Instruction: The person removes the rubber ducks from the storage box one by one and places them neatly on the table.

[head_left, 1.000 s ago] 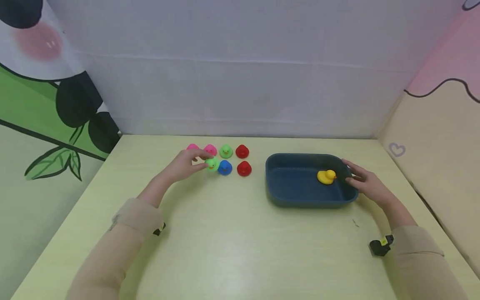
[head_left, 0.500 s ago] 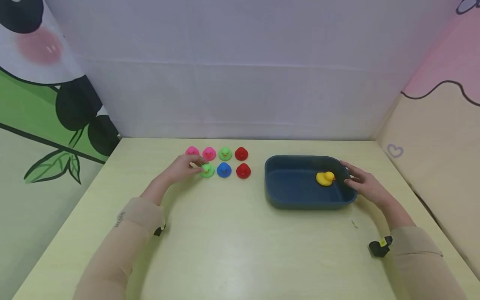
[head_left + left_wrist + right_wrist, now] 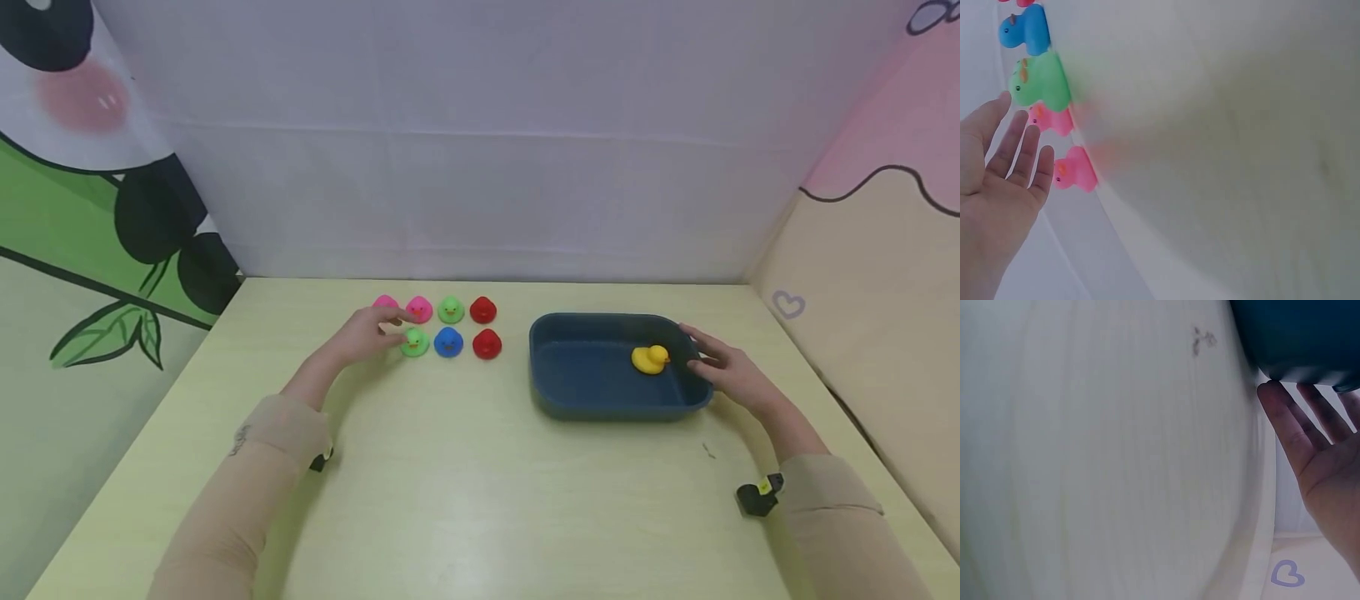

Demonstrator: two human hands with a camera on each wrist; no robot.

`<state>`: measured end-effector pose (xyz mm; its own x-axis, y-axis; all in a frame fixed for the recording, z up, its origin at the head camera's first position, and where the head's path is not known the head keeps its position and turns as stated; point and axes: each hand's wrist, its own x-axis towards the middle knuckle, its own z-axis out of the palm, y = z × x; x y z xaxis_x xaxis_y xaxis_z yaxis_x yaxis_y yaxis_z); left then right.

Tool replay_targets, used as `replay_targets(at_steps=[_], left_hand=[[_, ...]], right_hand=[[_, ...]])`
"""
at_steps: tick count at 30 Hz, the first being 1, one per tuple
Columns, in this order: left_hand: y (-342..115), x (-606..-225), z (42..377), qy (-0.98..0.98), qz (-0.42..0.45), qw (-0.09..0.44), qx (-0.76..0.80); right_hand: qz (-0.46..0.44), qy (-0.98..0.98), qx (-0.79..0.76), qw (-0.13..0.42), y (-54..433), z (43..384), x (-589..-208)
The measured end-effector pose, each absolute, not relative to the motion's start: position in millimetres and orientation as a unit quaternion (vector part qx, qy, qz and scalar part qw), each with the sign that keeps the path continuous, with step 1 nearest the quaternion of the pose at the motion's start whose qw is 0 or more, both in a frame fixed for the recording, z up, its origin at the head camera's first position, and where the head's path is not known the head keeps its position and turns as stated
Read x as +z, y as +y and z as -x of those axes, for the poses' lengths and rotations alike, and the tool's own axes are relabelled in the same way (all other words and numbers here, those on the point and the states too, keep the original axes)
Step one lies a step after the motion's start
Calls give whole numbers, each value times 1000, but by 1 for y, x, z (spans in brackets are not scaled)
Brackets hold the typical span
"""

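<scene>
My left hand (image 3: pixel 367 333) is beside a green rubber duck (image 3: pixel 415 342), fingers spread and relaxed. In the left wrist view a small gap shows between that hand (image 3: pixel 1004 181) and the green duck (image 3: pixel 1047 81). A pink duck (image 3: pixel 386 302) is partly hidden behind the fingers, another pink duck (image 3: pixel 419 309) just beyond them. A blue duck (image 3: pixel 448 342) stands right of the green one. My right hand (image 3: pixel 731 371) holds the right end of a dark blue bin (image 3: pixel 585 412), thumb over the rim and fingers outside. Inside the bin sits a yellow duck (image 3: pixel 649 359).
A second green duck (image 3: pixel 451 310) and a red duck (image 3: pixel 483 310) are in the back row. Another red duck (image 3: pixel 487 344) ends the front row. A pale wooden table (image 3: pixel 480 500) carries everything, with a white cloth wall (image 3: pixel 480 167) behind.
The left hand has set the green duck down left of the blue one, then loosened its fingers from it. The right hand and the bin have stayed in place.
</scene>
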<state>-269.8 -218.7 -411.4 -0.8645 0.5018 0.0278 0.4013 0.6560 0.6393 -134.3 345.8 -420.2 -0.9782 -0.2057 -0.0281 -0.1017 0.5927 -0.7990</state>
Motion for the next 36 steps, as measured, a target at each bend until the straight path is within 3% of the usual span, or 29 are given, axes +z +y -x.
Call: replay_targets(at_steps=[23,36], left_hand=[[-181,-355,224,907,-257,6,335],[-152,-340,200,884,-227,-2,409]], right_hand=[[83,893,-439,59,347,135,-423],[86,888,-447,64,345,134,-421]])
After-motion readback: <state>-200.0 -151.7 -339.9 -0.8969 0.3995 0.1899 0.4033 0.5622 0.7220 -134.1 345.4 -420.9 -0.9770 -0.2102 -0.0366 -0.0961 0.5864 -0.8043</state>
